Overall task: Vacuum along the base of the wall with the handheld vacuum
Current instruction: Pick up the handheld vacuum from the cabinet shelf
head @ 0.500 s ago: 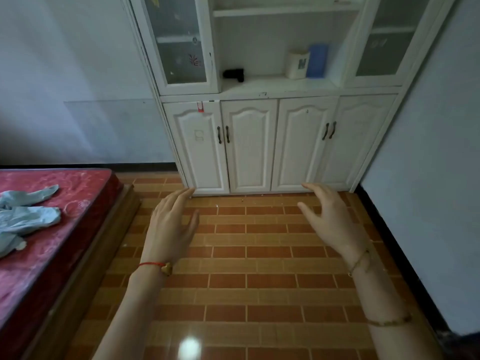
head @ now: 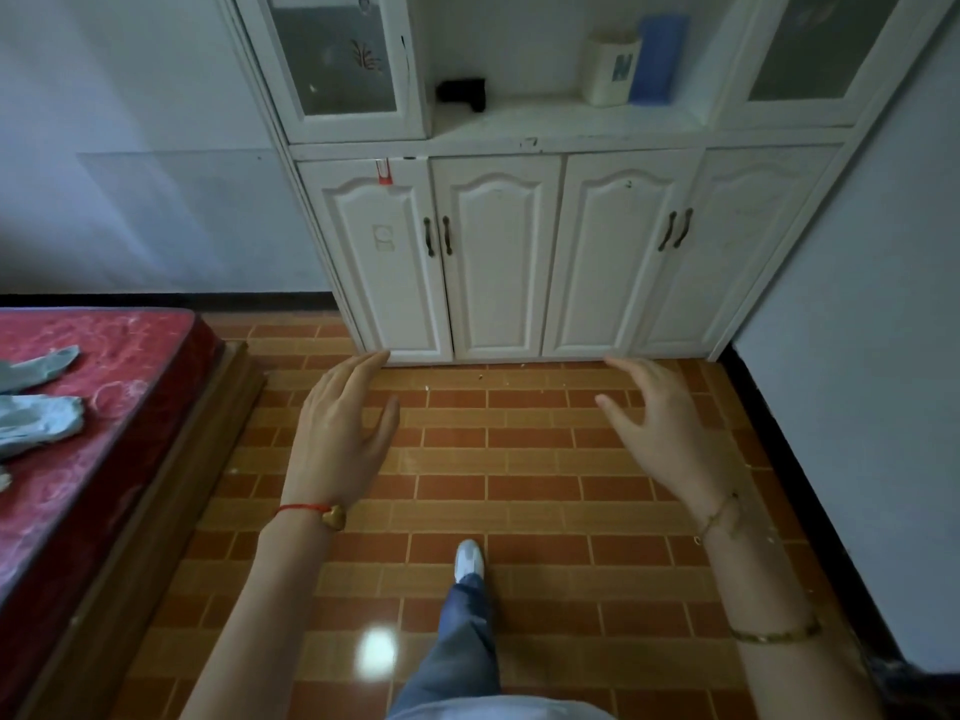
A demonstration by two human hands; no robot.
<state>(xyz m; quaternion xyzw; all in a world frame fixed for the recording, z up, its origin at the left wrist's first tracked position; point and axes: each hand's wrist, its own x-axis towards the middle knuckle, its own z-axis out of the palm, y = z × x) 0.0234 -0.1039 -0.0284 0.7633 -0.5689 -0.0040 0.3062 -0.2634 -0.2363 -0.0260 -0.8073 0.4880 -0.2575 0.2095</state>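
Handheld vacuum: possibly the small dark object (head: 462,93) on the open cabinet shelf, too blurred to be sure; neither hand has it. Task looks unstarted.

Largest first. Wall (head: 857,314) on the right, pale, with a black skirting strip (head: 769,439) at its base running toward the cabinet corner. Tiled floor (head: 519,491), brick pattern in orange and red. White cabinet (head: 498,252) straight ahead, four lower doors closed, glass doors above. Red mattress (head: 88,407) on the left with light blue cloth (head: 36,418) lying on it.

Crumbs (head: 480,377), small pale specks, sit on the floor just in front of the cabinet base; a few more near the skirting on the right. Nothing swept up yet, by the look of it.

Left hand (head: 337,433) held out over the floor, fingers (head: 371,363) straight and released, gripping nothing. Right hand (head: 660,433) likewise out in front, fingers loosely spread, empty. One shoe (head: 469,559) is forward on the tiles.

Left to do, as I judge it: fetch the vacuum, then the whole pass along the wall base.
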